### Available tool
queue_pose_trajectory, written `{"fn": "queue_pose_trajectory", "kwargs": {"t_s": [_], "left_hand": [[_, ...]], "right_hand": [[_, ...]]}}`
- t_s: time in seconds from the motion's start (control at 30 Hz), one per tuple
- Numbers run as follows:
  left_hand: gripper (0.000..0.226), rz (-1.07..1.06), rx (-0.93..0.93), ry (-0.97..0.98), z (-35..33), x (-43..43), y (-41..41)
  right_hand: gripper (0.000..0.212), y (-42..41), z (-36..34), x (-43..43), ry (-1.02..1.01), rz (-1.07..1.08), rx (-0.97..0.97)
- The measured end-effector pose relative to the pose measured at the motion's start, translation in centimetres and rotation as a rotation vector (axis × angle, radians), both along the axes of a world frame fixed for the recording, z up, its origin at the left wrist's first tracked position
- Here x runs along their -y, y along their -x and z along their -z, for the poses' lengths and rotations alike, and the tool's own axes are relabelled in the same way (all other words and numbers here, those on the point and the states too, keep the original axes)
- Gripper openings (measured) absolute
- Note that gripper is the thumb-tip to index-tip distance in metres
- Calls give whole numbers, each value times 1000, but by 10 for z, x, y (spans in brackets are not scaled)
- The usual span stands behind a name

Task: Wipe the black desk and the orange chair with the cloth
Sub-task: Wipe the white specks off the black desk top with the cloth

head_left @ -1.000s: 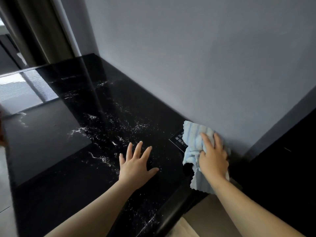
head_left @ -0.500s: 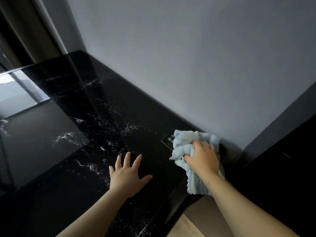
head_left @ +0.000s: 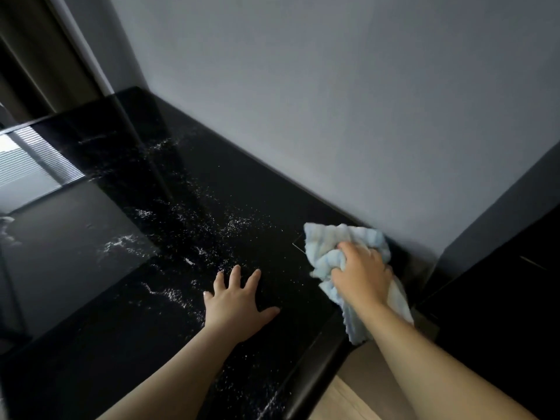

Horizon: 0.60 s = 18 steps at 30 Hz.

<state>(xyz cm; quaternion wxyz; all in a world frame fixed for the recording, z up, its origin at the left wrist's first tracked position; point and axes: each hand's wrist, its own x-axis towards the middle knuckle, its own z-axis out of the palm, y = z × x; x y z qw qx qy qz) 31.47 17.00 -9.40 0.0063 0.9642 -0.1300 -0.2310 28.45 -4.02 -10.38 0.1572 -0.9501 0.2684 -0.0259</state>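
From the head view, the right hand (head_left: 362, 275) is bunched around a pale blue cloth (head_left: 342, 256), pressing it on the black marbled worktop (head_left: 188, 213) near the grey wall (head_left: 333, 101), a crumpled grip that likely gives a thick pad for scrubbing the corner. To its left the left hand (head_left: 235, 304) lies flat, fingers spread and holding nothing, probably bracing the reach. The orange chair is not visible.

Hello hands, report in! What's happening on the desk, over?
Right hand grips blue cloth on the black desk, near the wall. Left hand flat on desk. Nothing in the way. Chair not in view.
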Motion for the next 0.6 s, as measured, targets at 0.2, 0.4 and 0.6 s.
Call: {"fn": "queue_pose_trajectory", "kwargs": {"t_s": [0.2, 0.4, 0.6], "left_hand": [[87, 8, 17, 10, 2, -4, 0], [87, 12, 26, 4, 5, -4, 1], [86, 30, 22, 6, 3, -6, 3]], "right_hand": [[8, 13, -13, 29, -401, -335, -119], [34, 10, 7, 23, -3, 79, 122], [51, 3, 15, 22, 1, 142, 83]]}}
